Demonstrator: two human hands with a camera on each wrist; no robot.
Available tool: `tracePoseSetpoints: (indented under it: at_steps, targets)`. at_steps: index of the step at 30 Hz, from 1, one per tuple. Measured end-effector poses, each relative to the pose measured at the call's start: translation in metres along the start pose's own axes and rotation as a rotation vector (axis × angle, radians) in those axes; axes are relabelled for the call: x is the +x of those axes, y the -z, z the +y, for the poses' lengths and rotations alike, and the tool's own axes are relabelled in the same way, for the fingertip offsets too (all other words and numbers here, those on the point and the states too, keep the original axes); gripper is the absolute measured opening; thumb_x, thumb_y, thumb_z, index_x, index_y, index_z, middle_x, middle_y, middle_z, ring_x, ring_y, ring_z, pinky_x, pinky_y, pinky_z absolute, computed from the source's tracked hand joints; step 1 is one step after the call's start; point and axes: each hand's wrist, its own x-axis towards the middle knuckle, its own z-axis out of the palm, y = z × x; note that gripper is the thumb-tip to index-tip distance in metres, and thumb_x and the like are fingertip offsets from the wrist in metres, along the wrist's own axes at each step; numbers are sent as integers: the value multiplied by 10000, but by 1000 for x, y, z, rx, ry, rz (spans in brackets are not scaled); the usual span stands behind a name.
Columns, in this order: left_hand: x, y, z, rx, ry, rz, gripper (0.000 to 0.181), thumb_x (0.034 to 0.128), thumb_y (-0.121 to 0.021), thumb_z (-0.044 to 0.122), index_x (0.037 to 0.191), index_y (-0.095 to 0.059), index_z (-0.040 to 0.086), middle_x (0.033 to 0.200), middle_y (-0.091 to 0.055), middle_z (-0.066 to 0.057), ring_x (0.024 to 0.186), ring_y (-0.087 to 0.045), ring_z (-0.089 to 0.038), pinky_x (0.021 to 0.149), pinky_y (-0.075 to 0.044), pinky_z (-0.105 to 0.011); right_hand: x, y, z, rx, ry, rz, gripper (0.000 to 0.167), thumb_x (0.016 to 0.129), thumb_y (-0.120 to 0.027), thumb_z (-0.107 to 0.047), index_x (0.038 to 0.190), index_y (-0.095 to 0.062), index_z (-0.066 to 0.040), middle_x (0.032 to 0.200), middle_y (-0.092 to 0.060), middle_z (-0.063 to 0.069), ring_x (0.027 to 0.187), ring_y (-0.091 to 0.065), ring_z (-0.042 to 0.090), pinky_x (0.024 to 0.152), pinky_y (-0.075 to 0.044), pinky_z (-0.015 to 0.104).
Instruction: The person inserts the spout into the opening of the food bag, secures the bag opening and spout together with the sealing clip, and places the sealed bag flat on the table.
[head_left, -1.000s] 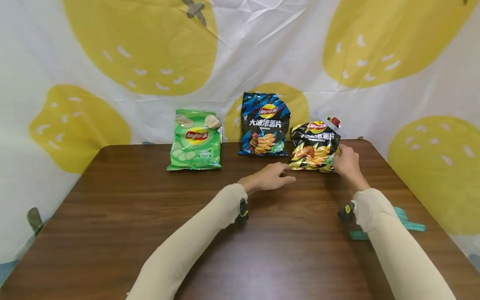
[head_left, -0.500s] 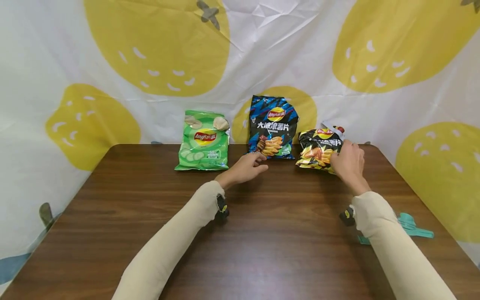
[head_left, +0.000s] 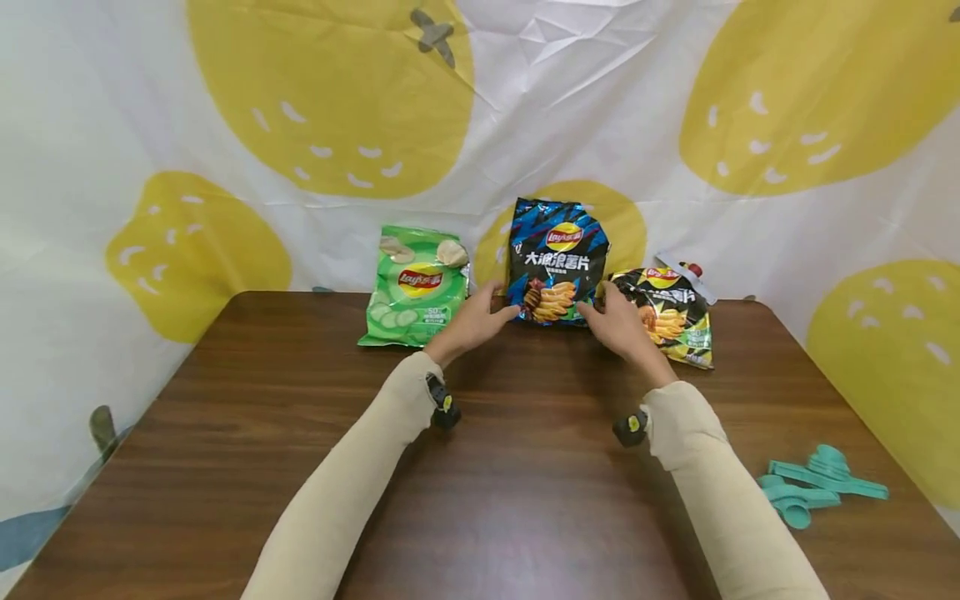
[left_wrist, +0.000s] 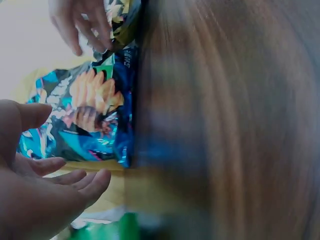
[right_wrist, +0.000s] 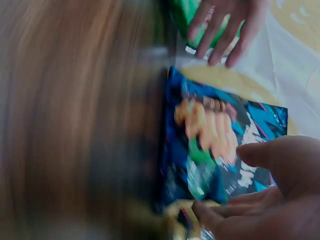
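Observation:
A blue and black chip bag (head_left: pixel 558 260) stands upright against the cloth at the table's back. My left hand (head_left: pixel 476 321) is at its left side, fingers spread and apart from the bag in the left wrist view (left_wrist: pixel 55 175). At its right side is my right hand (head_left: pixel 617 321), thumb in front of the bag and fingers toward its edge in the right wrist view (right_wrist: pixel 270 185); whether it touches is unclear. The green chip bag (head_left: pixel 415 287) leans behind my left hand. Beside my right hand, the black and yellow bag (head_left: pixel 675 321) sits tilted, a pale clip (head_left: pixel 697 279) at its top.
Two teal plastic tools (head_left: pixel 828 471) (head_left: pixel 797 500) lie at the right of the brown table (head_left: pixel 525 467). Behind the bags hangs a white cloth (head_left: pixel 555 100) with large yellow fruit shapes.
My right hand has let go of the black and yellow bag and moved left to the blue one. That bag now sits more tilted. My left hand first moved left, then stayed near the blue bag.

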Motion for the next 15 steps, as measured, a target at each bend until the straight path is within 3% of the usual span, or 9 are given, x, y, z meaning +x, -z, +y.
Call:
tracePoseSetpoints:
  at_steps: [4,9,13,15]
  targets:
    - [3,-15,-8,-102,69,-40,695,995,-602,259,1544,-264,1,1547,-354,-225,1402,-394,-348,1114,-362,-442,0,-22,0,50,-70,-34,691,1016,-530,-255,1515,-209,100,1468,-374,358,1360,-368,491,1115,-308,551]
    - [5,-19,-12,-141,108,-37,727,986,-614,224,1561,-218,17,1473,-439,-244,1092,-637,-376,874,-537,-389,-4,-34,-3,114,-117,8,712,997,-544,-267,1499,-206,109,1443,-397,365,1338,-398,483,1102,-325,545]
    - [4,-10,-15,-124,102,-48,641,1003,-592,232,1512,-293,-18,1218,-626,-234,882,-673,-335,740,-550,-373,-6,-39,-1,136,-110,23,666,962,-611,-234,1432,-317,134,1380,-461,347,1282,-450,469,1080,-351,539]
    - [5,-6,-21,-115,102,-41,560,999,-600,227,1429,-392,-65,966,-688,-191,750,-667,-267,656,-536,-329,-7,-44,-1,102,-89,10,659,941,-656,-219,1405,-354,137,1342,-496,347,1250,-479,475,1061,-373,540]
